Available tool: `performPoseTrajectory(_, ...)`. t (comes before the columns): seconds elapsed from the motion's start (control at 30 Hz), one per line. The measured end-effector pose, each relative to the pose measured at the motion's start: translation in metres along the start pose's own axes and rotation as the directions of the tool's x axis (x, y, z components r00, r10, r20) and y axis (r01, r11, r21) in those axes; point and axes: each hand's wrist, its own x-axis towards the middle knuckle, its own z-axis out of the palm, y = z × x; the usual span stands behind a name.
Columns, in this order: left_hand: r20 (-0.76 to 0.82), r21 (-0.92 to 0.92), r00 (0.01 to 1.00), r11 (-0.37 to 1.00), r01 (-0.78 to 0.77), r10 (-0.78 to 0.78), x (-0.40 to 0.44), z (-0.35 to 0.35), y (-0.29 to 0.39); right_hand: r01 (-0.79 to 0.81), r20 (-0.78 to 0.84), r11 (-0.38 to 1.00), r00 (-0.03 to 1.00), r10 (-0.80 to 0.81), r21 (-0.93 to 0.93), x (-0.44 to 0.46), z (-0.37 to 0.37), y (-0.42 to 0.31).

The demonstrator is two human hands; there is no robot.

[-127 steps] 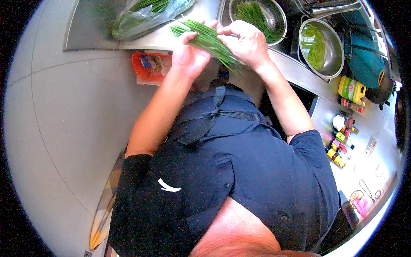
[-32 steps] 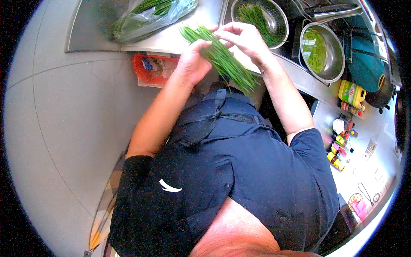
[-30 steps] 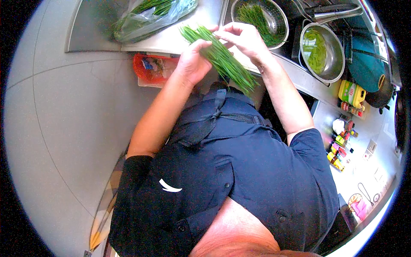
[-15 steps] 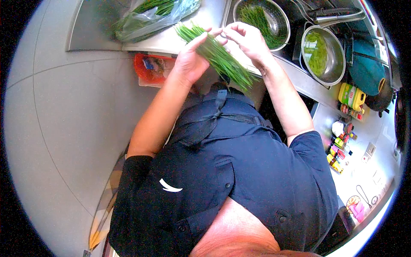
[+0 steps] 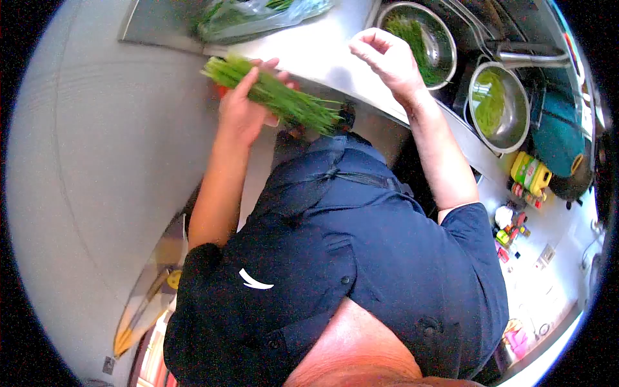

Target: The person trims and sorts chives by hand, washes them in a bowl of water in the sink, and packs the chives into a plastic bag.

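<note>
While the left hand grips a bunch of greens just off the counter's front edge, the right hand hangs near the colander, fingertips drawn together on nothing visible. Sorting seems partway: loose greens lie in the colander, others in the bag toward the counter's left end.

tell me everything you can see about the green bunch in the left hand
The bunch is long, thin green stalks, roughly parallel, paler at the end on the picture's left, with loose tips at the other. Blur hides finer detail. It slants in mid-air beside the counter, held in the left hand; the right hand is apart from it.
</note>
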Motion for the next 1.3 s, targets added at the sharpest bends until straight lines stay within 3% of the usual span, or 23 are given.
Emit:
performPoseTrajectory(0.1, -0.048, 0.005, 0.993, 0.994, -0.107, 0.107, -0.033, -0.034, 0.027, 0.002, 0.176, 0.982, 0.984, 0.031, -0.188, 0.015, 0.038, 0.007)
performPoseTrajectory(0.17, -0.231, 0.099, 0.956, 0.982, -0.16, 0.179, -0.059, -0.044, 0.045, -0.031, 0.282, 0.983, 0.956, 0.081, -0.18, 0.018, 0.074, -0.001)
performPoseTrajectory(0.23, -0.263, 0.088, 0.943, 0.979, -0.185, 0.202, -0.079, -0.062, 0.054, 0.112, 0.36, 0.966, 0.933, -0.022, -0.231, 0.031, 0.11, 0.016)
performPoseTrajectory(0.37, -0.369, 0.12, 0.899, 0.971, -0.207, 0.237, -0.103, -0.078, 0.061, 0.201, 0.444, 0.912, 0.896, -0.023, -0.358, 0.052, 0.167, 0.047)
performPoseTrajectory(0.47, -0.401, 0.118, 0.882, 0.969, -0.217, 0.246, -0.113, -0.088, 0.06, 0.311, 0.507, 0.775, 0.862, 0.013, -0.549, 0.063, 0.194, 0.063)
performPoseTrajectory(0.6, -0.416, 0.117, 0.879, 0.972, -0.203, 0.233, -0.117, -0.099, 0.057, 0.367, 0.454, 0.649, 0.89, -0.038, -0.666, 0.065, 0.221, 0.086)
performPoseTrajectory(0.67, -0.412, 0.097, 0.884, 0.976, -0.197, 0.22, -0.114, -0.098, 0.058, 0.391, 0.523, 0.534, 0.845, 0.115, -0.749, 0.068, 0.221, 0.084)
performPoseTrajectory(0.9, -0.322, 0.192, 0.919, 0.966, -0.171, 0.227, -0.089, -0.086, 0.06, 0.392, 0.478, 0.606, 0.878, -0.022, -0.693, 0.067, 0.213, 0.083)
performPoseTrajectory(0.97, -0.279, 0.213, 0.935, 0.964, -0.162, 0.219, -0.079, -0.087, 0.057, 0.256, 0.389, 0.528, 0.908, 0.157, -0.81, 0.07, 0.208, 0.076)
performPoseTrajectory(1.0, -0.242, 0.234, 0.947, 0.96, -0.154, 0.211, -0.074, -0.086, 0.056, 0.25, 0.382, 0.531, 0.911, 0.153, -0.81, 0.067, 0.203, 0.071)
performPoseTrajectory(1.03, -0.233, 0.243, 0.949, 0.958, -0.154, 0.211, -0.069, -0.082, 0.055, 0.217, 0.393, 0.716, 0.915, 0.087, -0.663, 0.063, 0.197, 0.067)
performPoseTrajectory(1.07, -0.251, 0.403, 0.939, 0.907, -0.12, 0.236, -0.063, -0.076, 0.053, 0.184, 0.389, 0.86, 0.921, 0.017, -0.475, 0.057, 0.19, 0.062)
performPoseTrajectory(1.1, -0.263, 0.551, 0.927, 0.83, -0.082, 0.266, -0.057, -0.069, 0.049, 0.186, 0.379, 0.861, 0.925, 0.009, -0.473, 0.052, 0.184, 0.049)
performPoseTrajectory(1.17, -0.226, 0.562, 0.938, 0.821, -0.096, 0.264, -0.042, -0.055, 0.039, -0.132, 0.438, 0.99, 0.888, 0.138, -0.044, 0.037, 0.17, 0.022)
performPoseTrajectory(1.23, -0.037, 0.903, 0.916, 0.406, -0.14, 0.4, -0.022, -0.032, 0.031, -0.143, 0.434, 0.961, 0.901, 0.027, 0.236, 0.025, 0.161, 0.014)
performPoseTrajectory(1.27, 0.0, 0.981, 0.888, 0.174, -0.09, 0.459, -0.015, -0.017, 0.024, -0.073, 0.397, 0.96, 0.917, -0.042, 0.27, 0.018, 0.154, 0.009)
performPoseTrajectory(1.3, 0.115, 0.985, 0.894, 0.066, -0.158, 0.432, -0.006, -0.006, 0.018, -0.001, 0.355, 0.954, 0.929, -0.11, 0.299, 0.012, 0.147, -0.004)
